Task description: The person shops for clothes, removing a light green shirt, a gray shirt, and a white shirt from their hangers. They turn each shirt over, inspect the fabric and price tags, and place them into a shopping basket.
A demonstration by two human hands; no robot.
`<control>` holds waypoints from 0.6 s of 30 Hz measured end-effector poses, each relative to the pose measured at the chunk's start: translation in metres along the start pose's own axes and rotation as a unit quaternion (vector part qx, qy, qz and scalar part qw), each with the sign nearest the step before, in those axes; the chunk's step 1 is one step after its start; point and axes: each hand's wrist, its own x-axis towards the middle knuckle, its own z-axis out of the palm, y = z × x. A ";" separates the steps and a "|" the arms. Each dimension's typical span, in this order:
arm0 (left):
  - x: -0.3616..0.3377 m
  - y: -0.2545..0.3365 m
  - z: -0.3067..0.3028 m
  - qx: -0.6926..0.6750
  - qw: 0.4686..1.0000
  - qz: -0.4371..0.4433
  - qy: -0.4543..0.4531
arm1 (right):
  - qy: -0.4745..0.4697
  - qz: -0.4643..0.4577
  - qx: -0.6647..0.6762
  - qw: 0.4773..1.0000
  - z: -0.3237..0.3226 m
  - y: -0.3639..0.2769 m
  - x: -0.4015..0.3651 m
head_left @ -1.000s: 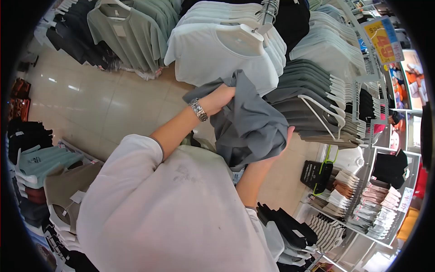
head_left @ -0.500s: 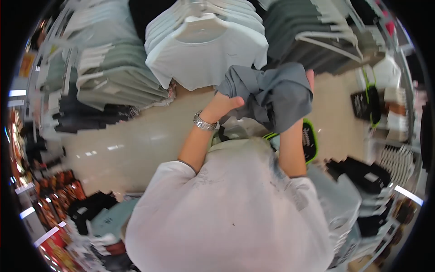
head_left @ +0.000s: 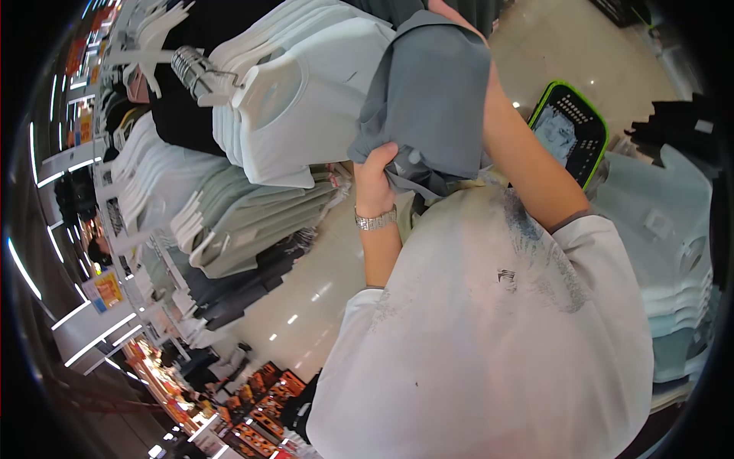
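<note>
A grey garment (head_left: 436, 99), soft and draped, is stretched between my two hands in front of my chest. My left hand (head_left: 375, 176), with a metal watch (head_left: 376, 219) on its wrist, grips the lower left part of the cloth, thumb on top. Up at the far edge of the garment is my right hand (head_left: 457, 15), its fingers hidden by the cloth and the frame edge. The cloth lies along the inner side of my right forearm. White T-shirts (head_left: 313, 84) on hangers hang directly to the left of the garment.
Grey-green shirts (head_left: 260, 222) hang lower left on the same rack side. A black basket with a bright green rim (head_left: 604, 145) stands on the floor (head_left: 527, 46) to the right. Folded pale shirts (head_left: 657, 222) are stacked at far right.
The view has swung, so the white T-shirts sit further left and the basket shows more fully. The bunched grey garment is now spread flatter, with my right hand farther up and away.
</note>
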 end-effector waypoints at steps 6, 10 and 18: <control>0.005 -0.001 -0.004 -0.152 0.985 -0.042 0.069 | 0.146 -0.120 -0.214 0.958 -0.022 0.026 -0.011; 0.010 0.005 0.002 -0.173 0.982 -0.033 0.074 | 0.076 -0.093 -0.529 0.840 -0.045 0.033 -0.044; 0.013 -0.003 0.013 -0.172 0.983 -0.052 0.049 | 0.222 -0.057 -0.634 0.738 -0.046 0.053 -0.053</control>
